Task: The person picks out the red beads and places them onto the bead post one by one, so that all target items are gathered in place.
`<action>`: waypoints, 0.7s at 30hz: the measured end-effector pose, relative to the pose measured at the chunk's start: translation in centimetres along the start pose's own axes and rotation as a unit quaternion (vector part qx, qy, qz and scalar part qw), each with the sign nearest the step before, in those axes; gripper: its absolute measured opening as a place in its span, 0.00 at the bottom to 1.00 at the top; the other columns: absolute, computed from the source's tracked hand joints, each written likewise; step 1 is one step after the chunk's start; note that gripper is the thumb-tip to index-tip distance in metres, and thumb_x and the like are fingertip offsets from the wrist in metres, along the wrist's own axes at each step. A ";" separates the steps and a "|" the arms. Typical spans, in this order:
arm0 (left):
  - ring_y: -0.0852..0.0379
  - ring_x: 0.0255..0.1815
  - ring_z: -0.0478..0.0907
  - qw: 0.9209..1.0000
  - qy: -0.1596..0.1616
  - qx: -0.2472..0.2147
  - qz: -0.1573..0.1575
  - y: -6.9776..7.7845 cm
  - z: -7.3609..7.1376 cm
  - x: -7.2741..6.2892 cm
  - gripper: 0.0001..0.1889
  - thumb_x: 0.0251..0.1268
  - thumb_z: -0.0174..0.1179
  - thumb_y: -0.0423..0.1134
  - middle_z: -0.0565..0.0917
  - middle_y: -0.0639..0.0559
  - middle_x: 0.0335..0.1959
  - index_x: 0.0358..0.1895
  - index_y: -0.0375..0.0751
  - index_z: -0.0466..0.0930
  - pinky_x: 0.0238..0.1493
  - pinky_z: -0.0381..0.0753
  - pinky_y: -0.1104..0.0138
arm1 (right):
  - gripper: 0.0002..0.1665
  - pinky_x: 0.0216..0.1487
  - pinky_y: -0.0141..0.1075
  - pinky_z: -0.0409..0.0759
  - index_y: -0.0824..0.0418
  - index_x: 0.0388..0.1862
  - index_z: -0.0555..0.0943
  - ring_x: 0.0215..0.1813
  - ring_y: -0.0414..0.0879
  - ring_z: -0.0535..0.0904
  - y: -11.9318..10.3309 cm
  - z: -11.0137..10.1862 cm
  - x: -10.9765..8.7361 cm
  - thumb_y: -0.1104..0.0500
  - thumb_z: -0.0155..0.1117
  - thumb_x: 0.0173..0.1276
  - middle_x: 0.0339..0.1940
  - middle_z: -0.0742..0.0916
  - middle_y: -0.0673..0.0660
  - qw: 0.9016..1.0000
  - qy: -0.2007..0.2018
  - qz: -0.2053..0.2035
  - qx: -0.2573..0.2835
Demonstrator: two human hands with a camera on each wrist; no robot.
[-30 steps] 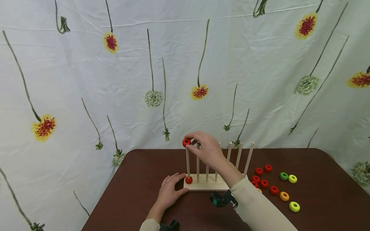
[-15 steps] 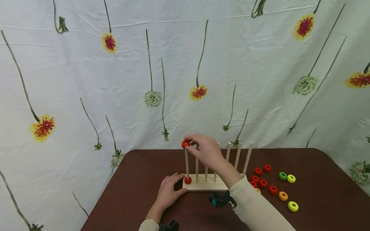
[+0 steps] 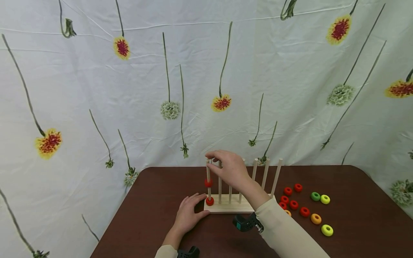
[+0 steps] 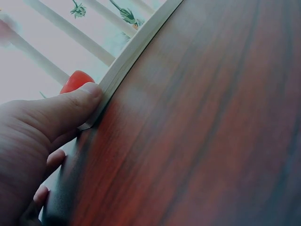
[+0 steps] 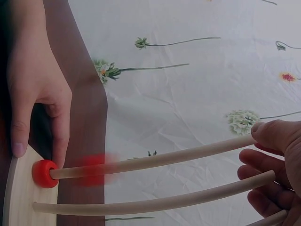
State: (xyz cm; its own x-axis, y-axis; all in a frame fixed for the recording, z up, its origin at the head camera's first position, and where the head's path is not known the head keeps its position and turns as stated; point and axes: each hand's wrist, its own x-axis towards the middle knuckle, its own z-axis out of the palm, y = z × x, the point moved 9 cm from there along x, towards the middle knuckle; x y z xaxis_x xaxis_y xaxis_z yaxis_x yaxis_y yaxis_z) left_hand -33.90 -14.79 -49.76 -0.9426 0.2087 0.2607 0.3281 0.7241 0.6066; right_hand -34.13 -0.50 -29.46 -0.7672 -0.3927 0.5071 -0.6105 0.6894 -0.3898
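A wooden peg stand (image 3: 227, 208) with a row of upright pegs is on the table. My left hand (image 3: 188, 215) grips its left end, the thumb at the front edge and the fingers round the side. One red bead (image 3: 210, 201) sits at the foot of the leftmost peg (image 3: 208, 173). Above it a second red bead (image 5: 96, 170), blurred by motion, is partway down the same peg, touched by no hand. My right hand (image 3: 230, 167) hovers at the peg's top, thumb and fingers apart and without a bead. Whether the thumb touches the peg tip, I cannot tell.
Right of the stand lie several loose red beads (image 3: 294, 205), a green bead (image 3: 315, 196), yellow beads (image 3: 327, 230) and orange beads (image 3: 316, 219). The right forearm crosses in front of the other pegs. A flower-printed cloth (image 3: 138, 89) hangs behind the dark table (image 3: 138, 222).
The right hand has let go of the red bead, which has dropped from the peg's top to partway down it. The left hand keeps its place on the stand.
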 end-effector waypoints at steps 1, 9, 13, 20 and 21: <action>0.41 0.72 0.71 1.000 0.000 -0.001 0.001 0.0 0.0 0.0 0.30 0.58 0.72 0.49 0.82 0.46 0.63 0.63 0.44 0.80 0.75 0.57 0.37 | 0.17 0.42 0.41 0.85 0.50 0.56 0.85 0.48 0.44 0.87 0.0 0.0 0.0 0.52 0.68 0.69 0.51 0.90 0.48 1.000 0.002 -0.003 0.000; 0.41 0.72 0.71 1.000 -0.002 0.000 0.000 0.1 0.0 0.0 0.30 0.58 0.72 0.49 0.82 0.46 0.63 0.64 0.44 0.79 0.75 0.57 0.37 | 0.15 0.40 0.39 0.85 0.50 0.54 0.86 0.46 0.43 0.87 -0.1 -0.1 -0.1 0.52 0.68 0.69 0.50 0.90 0.48 1.000 0.009 -0.012 -0.002; 0.41 0.72 0.71 1.000 -0.003 0.002 -0.002 0.1 0.0 0.0 0.30 0.58 0.72 0.49 0.82 0.46 0.64 0.64 0.44 0.79 0.76 0.58 0.38 | 0.15 0.40 0.38 0.84 0.50 0.54 0.86 0.46 0.43 0.87 -0.1 -0.2 -0.1 0.53 0.68 0.69 0.49 0.90 0.47 1.000 0.015 -0.015 0.007; 0.41 0.71 0.72 1.000 0.002 0.005 0.003 0.1 0.0 0.1 0.30 0.57 0.72 0.49 0.82 0.46 0.63 0.63 0.44 0.80 0.75 0.59 0.38 | 0.16 0.45 0.42 0.86 0.51 0.55 0.85 0.48 0.45 0.86 0.0 -0.9 -0.6 0.55 0.68 0.69 0.51 0.89 0.49 0.998 0.024 -0.012 0.053; 0.41 0.71 0.72 1.000 0.002 0.005 0.002 0.1 0.0 0.1 0.30 0.57 0.72 0.49 0.82 0.46 0.63 0.63 0.44 0.80 0.75 0.59 0.38 | 0.16 0.47 0.43 0.86 0.51 0.55 0.85 0.48 0.46 0.85 0.0 -1.1 -0.8 0.56 0.68 0.69 0.51 0.89 0.49 0.998 0.026 -0.009 0.060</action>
State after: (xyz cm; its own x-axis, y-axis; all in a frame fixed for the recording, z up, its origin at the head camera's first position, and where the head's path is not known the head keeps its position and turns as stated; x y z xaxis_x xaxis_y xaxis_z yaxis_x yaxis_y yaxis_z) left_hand -33.94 -14.72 -49.69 -0.9412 0.2083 0.2659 0.3306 0.7296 0.5987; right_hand -33.33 0.47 -28.99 -0.7462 -0.3703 0.5533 -0.6462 0.6028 -0.4680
